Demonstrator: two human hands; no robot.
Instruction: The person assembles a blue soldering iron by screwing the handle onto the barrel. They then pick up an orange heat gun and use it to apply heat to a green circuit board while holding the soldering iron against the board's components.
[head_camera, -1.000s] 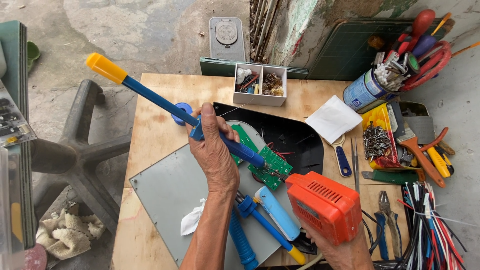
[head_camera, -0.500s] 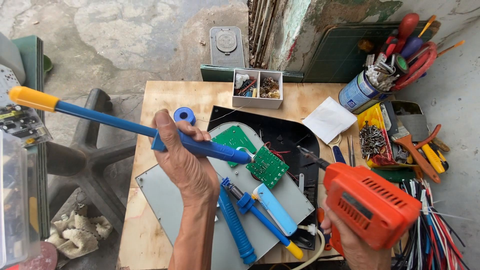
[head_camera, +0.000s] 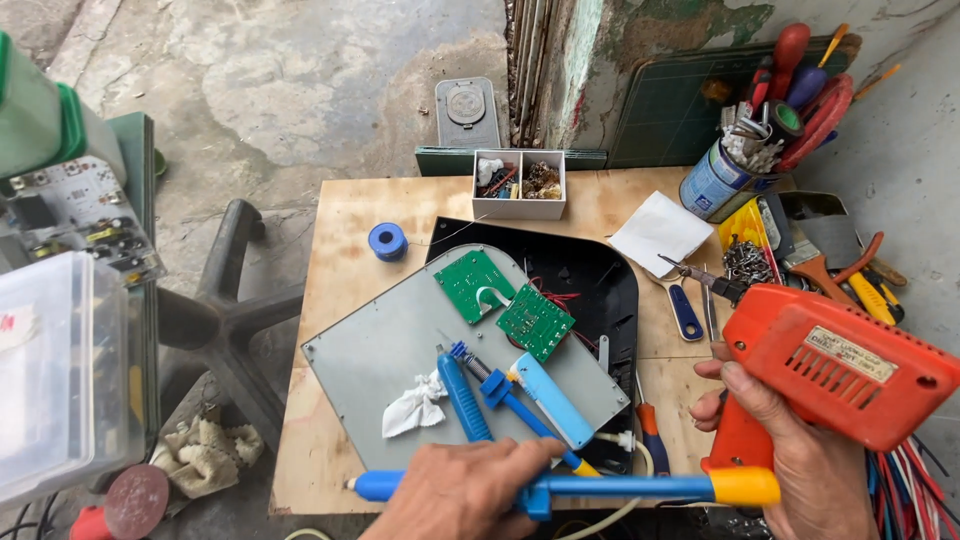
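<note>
Outdoors on cracked concrete, seen from above: small plywood worktop (head_camera: 340, 300) beside a stained wall, crowded with repair gear. Left hand (head_camera: 470, 495) at the near edge, closed around a long blue desoldering pump (head_camera: 560, 488) with a yellow end, held level across the front of the worktop, yellow end toward the right. Right hand (head_camera: 790, 450) clamped on the grip of an orange soldering gun (head_camera: 835, 365), lifted clear above the worktop's right side, so nothing hot touches the clutter beneath. Hands apart, each on its own tool, both hovering near the work rather than on it. At centre, a grey panel (head_camera: 400, 350) lying partly over a black housing (head_camera: 600, 290), with two green circuit boards (head_camera: 505, 300) lifted out on top, within easy reach of both tools. On the panel, nearer the body: a crumpled white rag (head_camera: 415, 405), more blue-handled tools (head_camera: 480, 395) and a pale blue one. Blue solder spool (head_camera: 387, 241) left of the housing. At the back edge, a white two-bin parts box (head_camera: 519, 184). To the right, a tin (head_camera: 715, 185) stuffed with tools, a white paper square (head_camera: 660, 232), pliers, screwdrivers and loose coloured wires. Left of the worktop, a black chair base (head_camera: 225, 300) and a clear plastic tub (head_camera: 60, 370).
</note>
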